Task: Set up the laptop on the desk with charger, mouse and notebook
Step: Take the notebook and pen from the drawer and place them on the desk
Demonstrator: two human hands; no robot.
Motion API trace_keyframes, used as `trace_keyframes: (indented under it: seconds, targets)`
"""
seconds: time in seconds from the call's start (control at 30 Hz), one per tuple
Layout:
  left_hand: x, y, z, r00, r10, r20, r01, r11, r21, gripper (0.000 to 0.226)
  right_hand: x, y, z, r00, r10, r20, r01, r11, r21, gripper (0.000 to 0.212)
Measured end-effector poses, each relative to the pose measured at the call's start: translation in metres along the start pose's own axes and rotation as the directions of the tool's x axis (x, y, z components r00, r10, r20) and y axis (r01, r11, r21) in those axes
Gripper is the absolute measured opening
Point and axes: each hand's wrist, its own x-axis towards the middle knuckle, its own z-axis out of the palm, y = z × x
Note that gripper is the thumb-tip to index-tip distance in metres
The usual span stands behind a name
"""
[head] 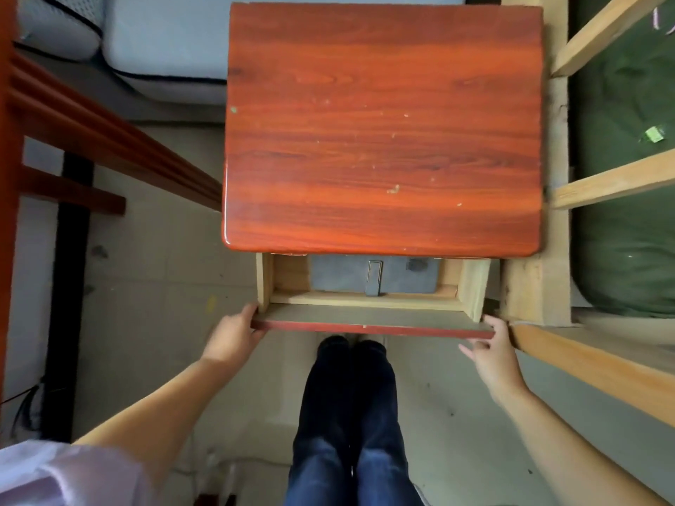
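Observation:
A red-brown wooden desk fills the middle of the view, its top bare. Its drawer is pulled partly out below the front edge. Inside lies a grey flat object, perhaps the laptop or its sleeve, with a small grey rectangular piece on it; most of it is hidden under the desktop. My left hand grips the left end of the drawer front. My right hand holds the right end. No charger, mouse or notebook shows.
A light wooden bed frame with green bedding stands close on the right. Red wooden furniture runs along the left. A pale mattress lies beyond the desk. My legs stand on the tiled floor below the drawer.

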Motion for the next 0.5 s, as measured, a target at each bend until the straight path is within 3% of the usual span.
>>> trace_keyframes:
  seconds: [0.13, 0.3, 0.37, 0.43, 0.5]
  targets:
    - [0.009, -0.002, 0.019, 0.996, -0.037, 0.079, 0.028, 0.993, 0.115, 0.034, 0.011, 0.004, 0.008, 0.992, 0.099, 0.079, -0.116, 0.961, 0.249, 0.054]
    - [0.018, 0.009, 0.036, 0.987, -0.15, 0.052, 0.149, 0.989, 0.025, 0.044, 0.021, -0.003, 0.016, 0.978, 0.181, 0.102, -0.206, 0.905, 0.373, 0.066]
    - [0.016, 0.016, 0.037, 0.974, -0.212, 0.08, 0.217, 0.974, -0.063, 0.065, 0.013, -0.01, 0.018, 0.981, 0.178, 0.075, -0.192, 0.94, 0.282, 0.063]
    - [0.007, 0.025, 0.034, 0.974, -0.22, 0.044, 0.22, 0.975, 0.012, 0.082, -0.003, -0.024, 0.021, 0.996, 0.079, -0.041, -0.079, 0.997, -0.009, 0.059]
    - [-0.01, 0.039, 0.029, 0.983, -0.154, -0.102, 0.168, 0.974, 0.152, 0.088, -0.019, -0.041, 0.025, 0.952, -0.254, -0.17, 0.208, 0.946, -0.248, 0.057]
